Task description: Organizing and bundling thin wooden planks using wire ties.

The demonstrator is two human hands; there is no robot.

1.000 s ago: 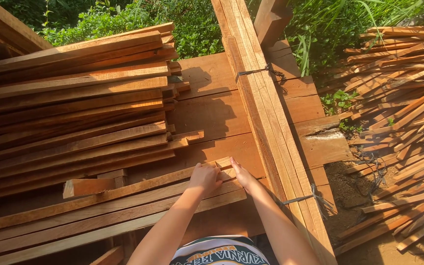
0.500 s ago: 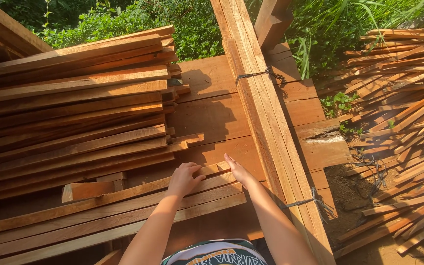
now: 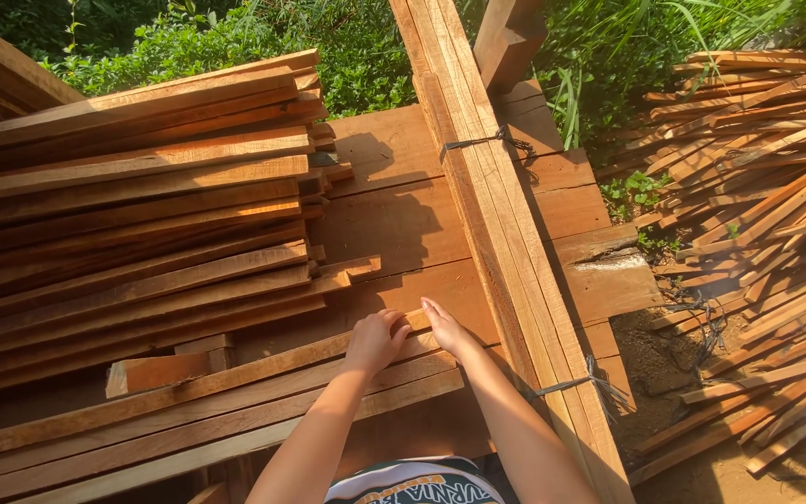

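A: Now that both hands have drawn together again at the near end of the top reddish-brown wooden slat [image 3: 188, 383], what do you make of the grip?

B: The left hand [image 3: 375, 342] lies palm-down on the slat's end with its fingers curled over the far edge, so it is closed loosely around the wood. Half a second ago it sat further left along the same slat; it has slid back toward the end. The right hand [image 3: 447, 329] is open, fingers straight, pressed flat against the slat's end face.

A: And where does that slat sit?

B: On top of a short layer of similar slats [image 3: 207, 425] just in front of the person, running left to right, its right end close to the long bundled timber beams [image 3: 506, 252] tied with dark wire [image 3: 492, 142].

A: What does the shift mean?

B: I'd judge the hands are squaring or nudging that slat's end into line with its neighbours; one steadies from above while the other pushes endwise. The slat itself looks barely moved between frames.

A: Anything else around?

B: A taller stack of long wooden boards [image 3: 132, 196] behind, wide planks forming the table [image 3: 403, 224] underneath, a loose heap of thin offcut strips [image 3: 767, 233] on the right, and green plants [image 3: 235, 37] beyond.
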